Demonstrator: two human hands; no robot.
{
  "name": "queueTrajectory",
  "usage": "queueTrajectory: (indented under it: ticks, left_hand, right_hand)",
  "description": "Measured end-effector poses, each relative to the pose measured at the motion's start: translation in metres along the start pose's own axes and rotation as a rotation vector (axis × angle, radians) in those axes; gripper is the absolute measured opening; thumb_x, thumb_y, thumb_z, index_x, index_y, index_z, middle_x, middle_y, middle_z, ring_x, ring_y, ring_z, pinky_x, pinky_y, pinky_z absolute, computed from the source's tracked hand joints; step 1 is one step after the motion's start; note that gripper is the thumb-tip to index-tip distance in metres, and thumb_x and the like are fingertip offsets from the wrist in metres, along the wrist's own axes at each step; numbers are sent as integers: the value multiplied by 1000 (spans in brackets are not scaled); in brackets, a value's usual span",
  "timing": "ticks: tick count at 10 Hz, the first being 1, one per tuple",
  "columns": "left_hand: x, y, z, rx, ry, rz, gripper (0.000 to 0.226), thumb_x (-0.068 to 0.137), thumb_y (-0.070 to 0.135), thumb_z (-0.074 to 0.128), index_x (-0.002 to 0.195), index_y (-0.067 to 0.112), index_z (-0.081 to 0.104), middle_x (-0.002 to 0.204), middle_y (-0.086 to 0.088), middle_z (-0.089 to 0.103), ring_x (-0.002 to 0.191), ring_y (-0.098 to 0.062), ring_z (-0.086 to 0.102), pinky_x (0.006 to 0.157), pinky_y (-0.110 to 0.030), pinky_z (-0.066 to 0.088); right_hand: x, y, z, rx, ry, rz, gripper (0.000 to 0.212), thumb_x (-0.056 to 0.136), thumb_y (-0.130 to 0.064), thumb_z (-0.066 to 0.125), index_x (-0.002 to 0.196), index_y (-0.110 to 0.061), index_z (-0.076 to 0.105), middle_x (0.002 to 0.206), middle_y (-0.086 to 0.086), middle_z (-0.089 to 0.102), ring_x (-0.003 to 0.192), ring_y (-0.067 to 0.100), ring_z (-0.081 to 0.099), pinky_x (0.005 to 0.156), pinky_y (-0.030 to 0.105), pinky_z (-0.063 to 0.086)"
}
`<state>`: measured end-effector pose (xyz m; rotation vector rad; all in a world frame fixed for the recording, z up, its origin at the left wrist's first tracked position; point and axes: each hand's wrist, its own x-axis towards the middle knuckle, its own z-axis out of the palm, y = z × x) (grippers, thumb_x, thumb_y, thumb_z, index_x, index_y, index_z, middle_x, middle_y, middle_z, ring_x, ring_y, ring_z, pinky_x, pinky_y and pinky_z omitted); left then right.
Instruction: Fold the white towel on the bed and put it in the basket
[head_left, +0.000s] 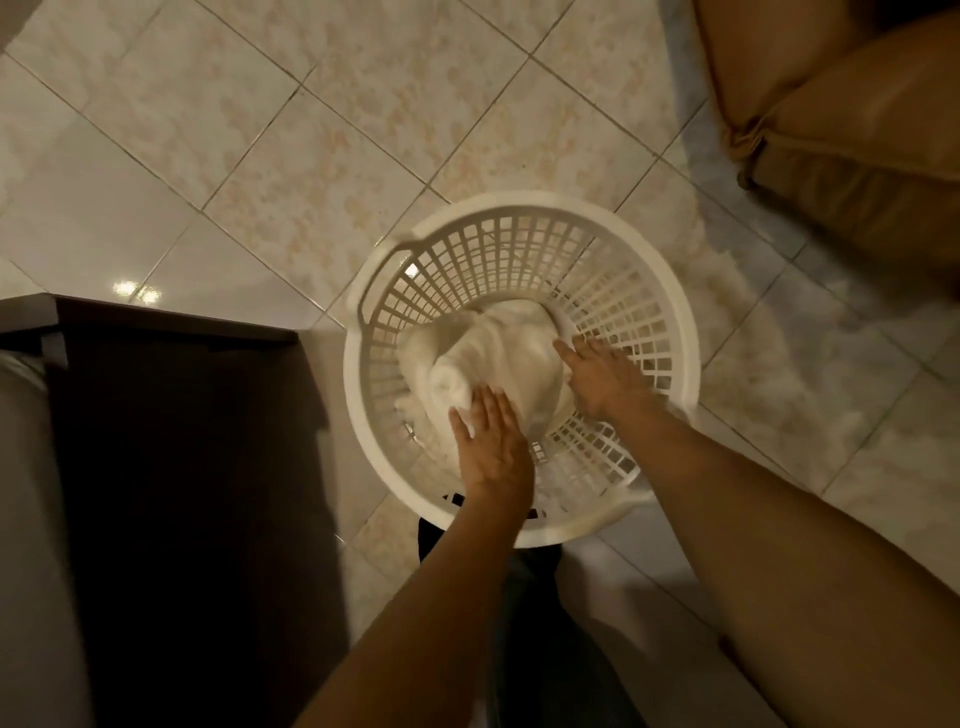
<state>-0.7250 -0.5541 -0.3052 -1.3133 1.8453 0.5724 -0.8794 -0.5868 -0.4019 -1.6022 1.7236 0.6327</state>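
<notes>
A round white plastic basket (639, 291) with slatted walls stands on the tiled floor below me. The white towel (498, 343), folded into a loose bundle, lies inside it at the bottom. My left hand (491, 447) rests flat on the near side of the towel with straight fingers. My right hand (597, 376) lies on the towel's right side, fingers stretched toward the basket's wall. Both forearms reach down into the basket. The underside of the towel is hidden.
A dark wooden furniture edge (171, 332) stands close on the left of the basket. A brown cushioned seat (852, 114) fills the upper right corner. Pale tiled floor (311, 156) spreads beyond the basket. My dark-trousered legs (524, 587) are right behind it.
</notes>
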Motion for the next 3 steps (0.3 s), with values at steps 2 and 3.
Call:
queueTrajectory:
  ticks: [2,3]
  left_hand:
    - [1,-16,-31,-118,33,103,65,100,25,32,151,4,-3,161,-12,-4,149,-24,-2,121,-44,7]
    - [5,-31,-50,-35,102,127,67,99,26,35,151,5,-1,160,-14,-3,149,-27,-2,121,-45,6]
  right_hand:
    - [-16,-29,-16,165,-58,30,55,100,-33,28,150,-17,9,158,7,11,144,26,11,117,48,13]
    - [-28,-42,-26,298,-39,71,55,100,-37,27,149,-14,15,156,11,18,142,30,18,114,46,19]
